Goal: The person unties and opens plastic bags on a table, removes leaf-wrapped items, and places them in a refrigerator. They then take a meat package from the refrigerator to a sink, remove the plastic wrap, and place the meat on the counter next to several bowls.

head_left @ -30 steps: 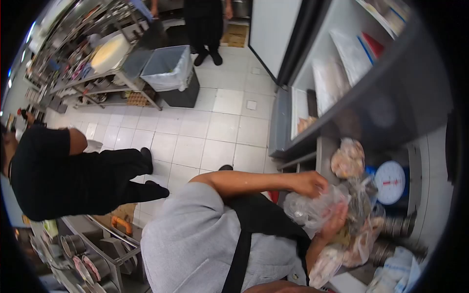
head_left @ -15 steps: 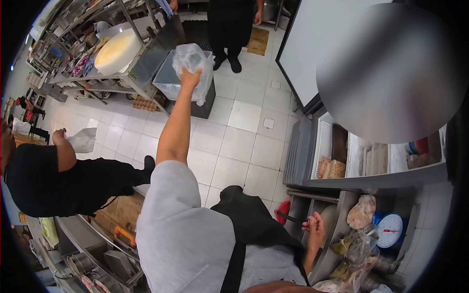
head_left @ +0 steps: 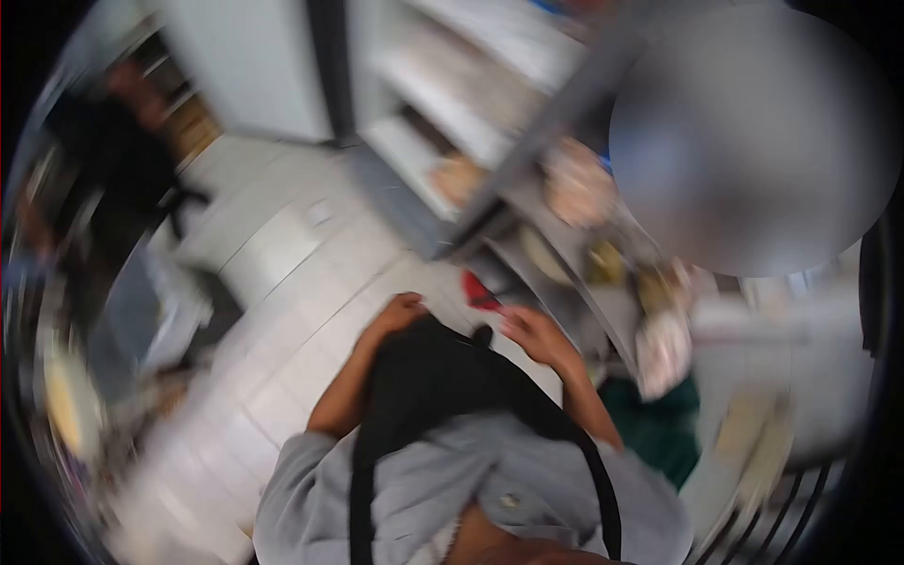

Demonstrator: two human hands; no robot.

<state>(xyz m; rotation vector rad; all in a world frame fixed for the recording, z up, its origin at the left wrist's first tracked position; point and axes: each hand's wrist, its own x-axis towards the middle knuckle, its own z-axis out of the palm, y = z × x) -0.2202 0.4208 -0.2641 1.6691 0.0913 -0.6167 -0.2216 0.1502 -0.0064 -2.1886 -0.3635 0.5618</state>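
Observation:
Motion blurs the whole head view. My left hand (head_left: 403, 311) is in front of my body, beside the upper edge of the black apron (head_left: 428, 372), its fingers smeared. On the other side, my right hand (head_left: 539, 339) hovers near a red object (head_left: 481, 292) by the shelving. Its fingers point toward the apron, and I cannot tell whether something thin is in them. The plastic bag (head_left: 179, 306) lies on a container far to the left, well away from both hands.
An open chest freezer (head_left: 452, 56) with packed goods stands ahead. Below it, a metal shelf unit (head_left: 556, 254) carries bagged food (head_left: 664, 353). Further left are a person in black (head_left: 122, 141) and a round yellowish block (head_left: 73, 400). Pale floor tiles (head_left: 282, 311) lie between.
My left hand has let go of the plastic bag and come back to my waist. My view has swung right toward the freezer and shelves. The dark strip at my right hand no longer shows clearly.

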